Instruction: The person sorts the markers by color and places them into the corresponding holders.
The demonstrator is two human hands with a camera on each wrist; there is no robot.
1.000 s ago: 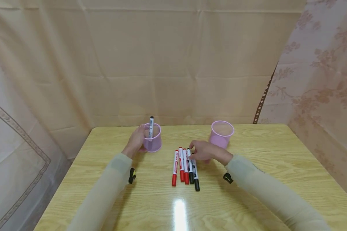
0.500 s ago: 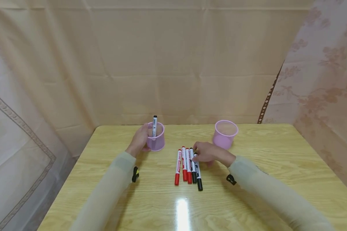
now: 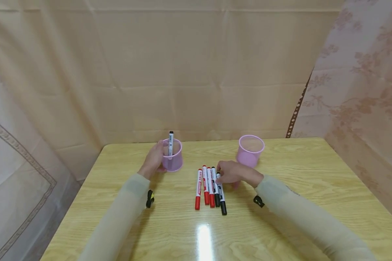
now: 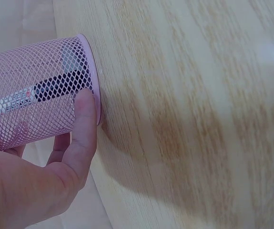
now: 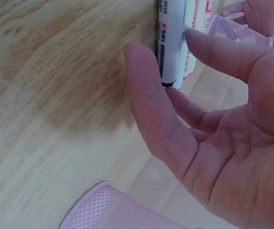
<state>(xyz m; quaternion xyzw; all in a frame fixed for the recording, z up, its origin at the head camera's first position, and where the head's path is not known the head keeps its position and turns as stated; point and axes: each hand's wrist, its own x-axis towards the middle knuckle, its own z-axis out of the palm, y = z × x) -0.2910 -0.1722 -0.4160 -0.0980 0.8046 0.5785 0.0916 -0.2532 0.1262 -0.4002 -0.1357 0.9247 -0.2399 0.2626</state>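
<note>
My left hand (image 3: 153,157) grips a pink mesh pen cup (image 4: 41,90) standing at the table's back left, fingers along its wall. A black-capped marker (image 3: 171,143) leans inside, one end above the rim; its cap (image 4: 55,86) shows through the mesh. My right hand (image 3: 230,172) is over the far end of the rightmost black marker (image 3: 221,197), which lies on the table. In the right wrist view, thumb and fingers are spread around the white barrel (image 5: 170,43), thumb tip right at its side. Beside it lie another black marker (image 3: 217,195) and several red markers (image 3: 198,188).
A second pink mesh cup (image 3: 249,154) stands upright at the back right, just behind my right hand. Beige cloth (image 3: 196,72) hangs behind the wooden table (image 3: 307,188), and patterned cloth (image 3: 369,90) covers the right side.
My right hand has shifted slightly right, from across both black markers to the rightmost one, its fingers drawing a little closer together. The left hand keeps its hold on the cup.
</note>
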